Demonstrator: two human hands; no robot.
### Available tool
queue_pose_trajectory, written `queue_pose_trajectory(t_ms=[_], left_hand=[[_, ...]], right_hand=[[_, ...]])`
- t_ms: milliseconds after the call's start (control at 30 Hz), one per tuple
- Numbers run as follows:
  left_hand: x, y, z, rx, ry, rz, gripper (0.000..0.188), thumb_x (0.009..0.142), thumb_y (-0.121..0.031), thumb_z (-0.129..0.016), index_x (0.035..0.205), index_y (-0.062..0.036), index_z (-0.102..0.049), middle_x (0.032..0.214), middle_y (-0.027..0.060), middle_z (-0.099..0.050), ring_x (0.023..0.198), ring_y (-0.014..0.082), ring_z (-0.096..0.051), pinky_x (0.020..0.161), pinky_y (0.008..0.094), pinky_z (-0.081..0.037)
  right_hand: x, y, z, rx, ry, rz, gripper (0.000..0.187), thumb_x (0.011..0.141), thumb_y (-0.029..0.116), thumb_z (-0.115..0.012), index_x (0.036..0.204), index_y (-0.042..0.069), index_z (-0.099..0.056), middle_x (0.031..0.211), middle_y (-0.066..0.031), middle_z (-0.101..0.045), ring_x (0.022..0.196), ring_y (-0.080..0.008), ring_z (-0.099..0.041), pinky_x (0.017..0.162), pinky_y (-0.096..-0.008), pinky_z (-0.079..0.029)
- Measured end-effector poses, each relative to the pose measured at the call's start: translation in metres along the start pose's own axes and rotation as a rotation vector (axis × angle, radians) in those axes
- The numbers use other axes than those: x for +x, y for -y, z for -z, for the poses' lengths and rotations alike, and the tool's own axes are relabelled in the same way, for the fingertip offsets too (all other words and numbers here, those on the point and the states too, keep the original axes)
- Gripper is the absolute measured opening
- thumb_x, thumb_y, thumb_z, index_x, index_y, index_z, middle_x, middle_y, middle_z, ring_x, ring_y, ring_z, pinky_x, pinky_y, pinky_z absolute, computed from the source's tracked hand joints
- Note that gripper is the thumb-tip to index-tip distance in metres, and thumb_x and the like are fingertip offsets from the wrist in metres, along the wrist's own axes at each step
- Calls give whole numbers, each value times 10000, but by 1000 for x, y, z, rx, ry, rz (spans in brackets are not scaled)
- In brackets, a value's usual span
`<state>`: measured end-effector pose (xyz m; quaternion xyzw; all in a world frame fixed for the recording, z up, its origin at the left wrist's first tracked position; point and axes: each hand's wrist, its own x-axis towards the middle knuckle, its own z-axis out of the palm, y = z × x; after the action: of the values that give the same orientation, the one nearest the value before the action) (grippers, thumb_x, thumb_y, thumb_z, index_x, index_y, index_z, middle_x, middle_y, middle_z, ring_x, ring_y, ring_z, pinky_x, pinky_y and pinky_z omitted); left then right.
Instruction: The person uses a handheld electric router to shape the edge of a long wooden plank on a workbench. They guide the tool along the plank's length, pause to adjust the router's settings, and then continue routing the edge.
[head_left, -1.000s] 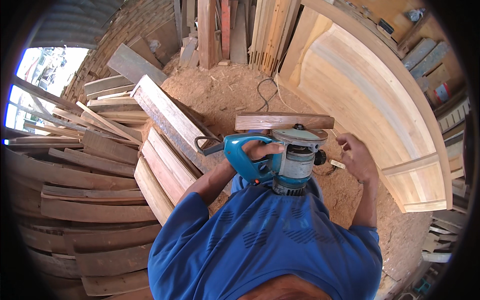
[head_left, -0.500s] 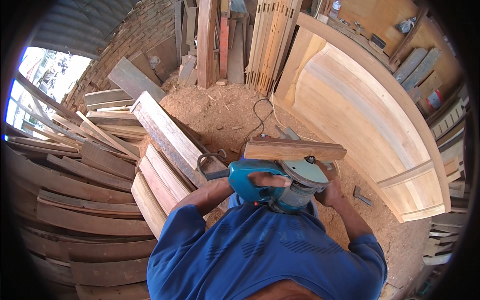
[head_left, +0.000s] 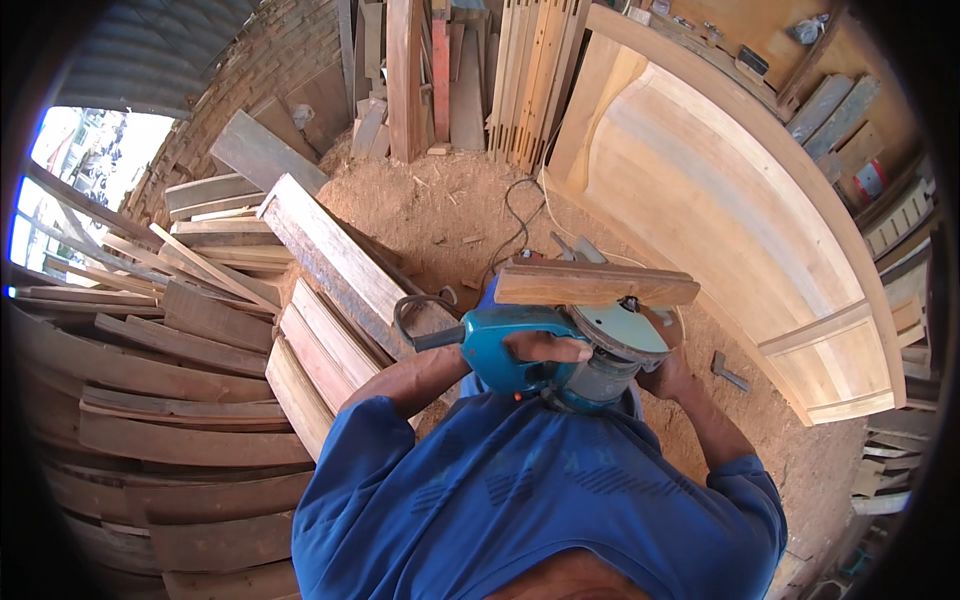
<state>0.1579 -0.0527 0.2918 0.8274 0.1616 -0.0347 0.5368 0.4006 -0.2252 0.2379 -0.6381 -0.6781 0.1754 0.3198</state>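
Note:
A teal power tool with a loop handle, which looks like a router (head_left: 490, 350) held upside down, is in front of my chest. My left hand (head_left: 545, 347) is closed around its loop handle, thumb showing. On the far side of the motor my right hand (head_left: 670, 374) grips the tool, its fingers partly hidden. The round pale-green base plate (head_left: 622, 332) faces up, with a small dark bit (head_left: 629, 303) near its far edge. That bit sits against the near edge of a brown wooden plank (head_left: 600, 284) lying crosswise; its support is hidden.
To the right leans a large wooden panel door (head_left: 720, 210). Stacked boards (head_left: 190, 430) fill the left, with long planks (head_left: 345, 265) beside my left arm. A cord (head_left: 530, 215) crosses the shavings-covered floor (head_left: 440, 200). An L-shaped metal tool (head_left: 728, 371) lies to the right.
My view has shifted slightly, so the background sits higher. Both hands keep their hold on the router, and it stays against the plank.

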Motion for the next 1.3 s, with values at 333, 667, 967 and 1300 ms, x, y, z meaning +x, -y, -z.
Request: queue_pose_trajectory(t_ms=[333,667,967,1300], left_hand=[[-5,25,2,-273,-343,-203,680,877,-394,-768,1384,11,-564,1308,204,-654,1195,319,-632,1003,415,-501],[-13,24,4,-396,-352,-80,741,875,-408,-734,1429,25,-501,1295,192,-656,1213,276,-611,1016,394,-483],[-20,80,-16,-733,-393,-89,547,938,-355,-680,1333,18,-611,1216,172,-698,1124,226,-644,964,366,-518],[-24,66,-4,-1038,-302,107,651,944,-427,-655,1398,29,-556,1241,173,-680,1090,255,-664,937,349,-538]], right_hand=[[-7,-14,-59,675,-339,-406,386,788,-19,-756,1144,-27,-606,806,-121,-675,786,-185,-681,722,-325,-548],[-20,-20,-43,260,214,-575,298,840,79,-696,1112,-42,-681,925,-214,-729,794,-248,-700,702,-384,-534],[-13,-9,-41,229,390,-483,295,820,117,-693,1067,-45,-681,979,-226,-720,922,-357,-707,808,-424,-541],[14,-1,-11,104,680,-480,324,839,216,-634,1031,-34,-707,996,-264,-713,957,-420,-692,853,-458,-539]])
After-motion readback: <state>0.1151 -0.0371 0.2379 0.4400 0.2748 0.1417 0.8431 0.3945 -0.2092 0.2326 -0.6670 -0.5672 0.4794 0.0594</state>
